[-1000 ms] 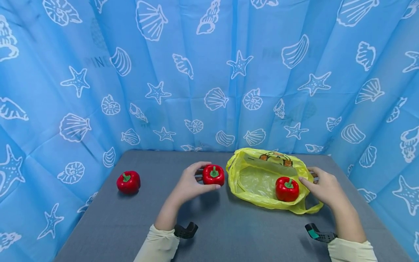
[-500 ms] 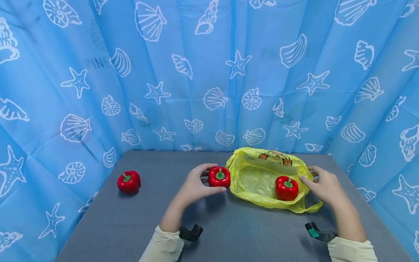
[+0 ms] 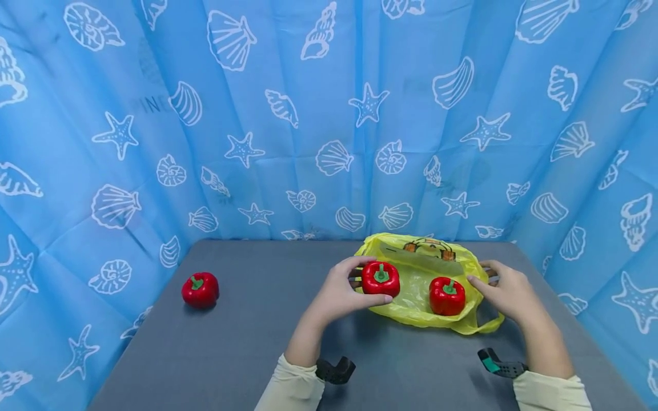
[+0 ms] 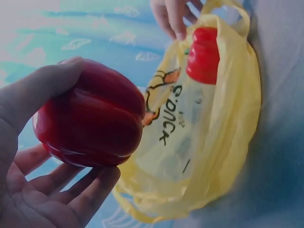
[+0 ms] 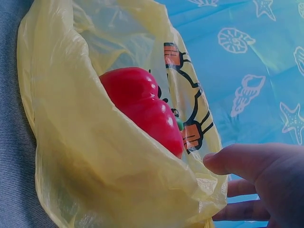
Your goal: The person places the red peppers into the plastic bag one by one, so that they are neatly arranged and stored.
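Observation:
A red bell pepper [image 3: 380,278] with a green stem is gripped between the thumb and fingers of my left hand [image 3: 339,292], held over the left part of a yellow plastic bag [image 3: 413,319]. The bag lies with its mouth spread wide. Inside it, on the right, rests another red bell pepper [image 3: 446,297], which the right wrist view shows partly behind the bag's near wall. My right hand [image 3: 509,290] pinches the bag's right edge between thumb and fingers; in the right wrist view the thumb [image 5: 223,161] lies against the plastic.
A third red bell pepper [image 3: 200,290] stands on the left of the grey table [image 3: 231,348]. Behind the table and along its sides hangs a blue curtain [image 3: 288,125] with white shells and starfish. A handle loop [image 3: 490,326] of the bag lies at its front right.
My left hand has carried its bell pepper rightward, from beside the bag to over its left part. My right hand stays at the bag's edge.

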Available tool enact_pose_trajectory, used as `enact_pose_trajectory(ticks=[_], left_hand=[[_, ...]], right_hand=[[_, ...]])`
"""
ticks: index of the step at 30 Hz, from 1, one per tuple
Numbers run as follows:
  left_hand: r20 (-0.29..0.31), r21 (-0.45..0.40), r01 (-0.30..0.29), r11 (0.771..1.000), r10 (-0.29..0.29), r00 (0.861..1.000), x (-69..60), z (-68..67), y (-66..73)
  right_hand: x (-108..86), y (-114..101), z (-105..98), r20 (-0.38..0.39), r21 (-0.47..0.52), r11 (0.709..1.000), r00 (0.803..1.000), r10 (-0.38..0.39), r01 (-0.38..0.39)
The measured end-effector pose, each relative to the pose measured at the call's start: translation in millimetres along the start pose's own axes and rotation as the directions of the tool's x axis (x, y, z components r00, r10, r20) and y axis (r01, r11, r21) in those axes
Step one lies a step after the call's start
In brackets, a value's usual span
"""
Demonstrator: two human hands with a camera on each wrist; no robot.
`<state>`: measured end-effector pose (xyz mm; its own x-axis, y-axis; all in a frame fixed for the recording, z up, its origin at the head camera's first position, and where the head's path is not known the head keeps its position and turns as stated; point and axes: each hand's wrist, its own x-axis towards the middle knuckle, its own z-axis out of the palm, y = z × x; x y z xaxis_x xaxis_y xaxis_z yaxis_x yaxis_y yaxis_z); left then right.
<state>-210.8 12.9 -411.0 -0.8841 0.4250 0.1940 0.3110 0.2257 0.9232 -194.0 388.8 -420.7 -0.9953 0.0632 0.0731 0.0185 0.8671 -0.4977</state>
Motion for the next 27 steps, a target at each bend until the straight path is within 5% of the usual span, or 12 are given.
enact_pose_trajectory(ticks=[11,20,27], left_hand=[[-0.024,-0.042,0.068,0.997,-0.069,0.997,26.3,25.7,0.1],[-0.056,-0.117,0.111,0.987,-0.118,0.991,40.0,60.0,-7.2],[-0.052,-0.047,0.106,0.993,-0.108,0.993,43.9,79.7,-10.6]], right_hand=[[-0.4,0.4,-0.2,0.001,0.003,1.000,1.000,0.011,-0.011],[0.2,0.5,-1.8,0.000,-0.009,1.000,1.000,0.016,-0.016],[1.2,0.8,0.8,0.012,-0.013,1.000,1.000,0.024,-0.024]])
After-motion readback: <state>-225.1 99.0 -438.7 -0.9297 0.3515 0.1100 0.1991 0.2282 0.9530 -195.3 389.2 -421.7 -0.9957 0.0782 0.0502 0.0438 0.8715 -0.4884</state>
